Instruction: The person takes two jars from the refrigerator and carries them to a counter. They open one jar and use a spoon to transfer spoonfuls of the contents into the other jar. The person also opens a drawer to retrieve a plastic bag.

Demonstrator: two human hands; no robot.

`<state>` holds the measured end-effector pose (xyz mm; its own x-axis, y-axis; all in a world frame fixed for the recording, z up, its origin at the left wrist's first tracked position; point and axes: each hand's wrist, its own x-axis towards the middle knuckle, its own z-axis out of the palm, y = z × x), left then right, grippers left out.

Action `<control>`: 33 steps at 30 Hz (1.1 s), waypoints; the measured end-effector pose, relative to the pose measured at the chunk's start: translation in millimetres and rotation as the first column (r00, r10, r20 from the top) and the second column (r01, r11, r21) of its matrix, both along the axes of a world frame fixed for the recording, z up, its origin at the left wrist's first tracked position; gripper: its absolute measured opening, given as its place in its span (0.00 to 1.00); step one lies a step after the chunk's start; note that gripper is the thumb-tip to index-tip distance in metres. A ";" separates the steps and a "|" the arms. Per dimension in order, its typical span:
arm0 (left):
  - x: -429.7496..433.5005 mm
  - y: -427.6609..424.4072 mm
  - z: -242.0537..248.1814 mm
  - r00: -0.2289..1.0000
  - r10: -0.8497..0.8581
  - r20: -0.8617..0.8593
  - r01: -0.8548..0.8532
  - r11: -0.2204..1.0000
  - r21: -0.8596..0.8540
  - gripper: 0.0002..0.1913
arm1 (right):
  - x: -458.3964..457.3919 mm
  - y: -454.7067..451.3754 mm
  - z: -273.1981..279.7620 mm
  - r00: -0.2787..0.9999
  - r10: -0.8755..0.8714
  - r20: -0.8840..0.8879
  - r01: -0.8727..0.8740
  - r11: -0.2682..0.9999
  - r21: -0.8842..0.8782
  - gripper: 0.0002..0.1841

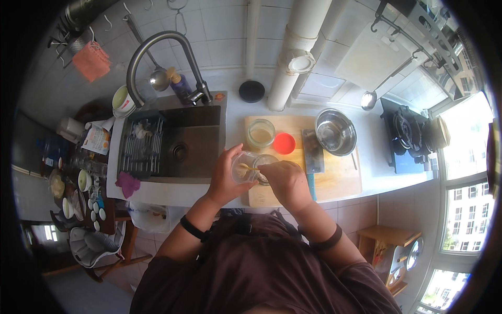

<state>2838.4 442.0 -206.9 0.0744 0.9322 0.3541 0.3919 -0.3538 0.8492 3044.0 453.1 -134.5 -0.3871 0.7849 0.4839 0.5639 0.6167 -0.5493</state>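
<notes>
My left hand (225, 176) holds a clear plastic cup (236, 177), tilted, with a pale beige substance (242, 169) inside. Between the fingers of my right hand (286, 182) is a thin yellowish utensil (253, 169), its far end in that substance. Partly covered by my right hand, an open glass jar (265, 159) stands on the wooden cutting board (337, 184) beside the cup. Farther back on the board are a second glass jar (261, 133) with pale contents and a red lid (284, 143). What the nearer jar holds is mostly hidden.
A cleaver (313, 151) with a blue handle lies right of the jars, near a stainless steel bowl (335, 132). The sink (192, 145), with its faucet (202, 92) and drying rack (155, 157), is on the left. At far right stands a gas stove (406, 133).
</notes>
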 end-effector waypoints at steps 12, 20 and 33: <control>-3.3 5.7 -11.0 1.000 -0.005 -0.020 0.006 0.999 0.049 0.50 | 41.7 14.1 5.4 0.946 -0.266 -0.183 0.202 0.930 -0.308 0.04; -8.9 4.5 -16.0 0.994 -0.025 -0.104 0.027 0.999 0.018 0.53 | 55.1 5.8 4.0 0.957 -0.265 -0.116 0.226 0.935 -0.274 0.04; -8.3 1.5 -11.5 0.999 0.024 -0.046 -0.022 0.999 0.044 0.52 | 56.5 7.3 -30.7 0.995 -0.081 0.065 0.089 0.988 -0.129 0.05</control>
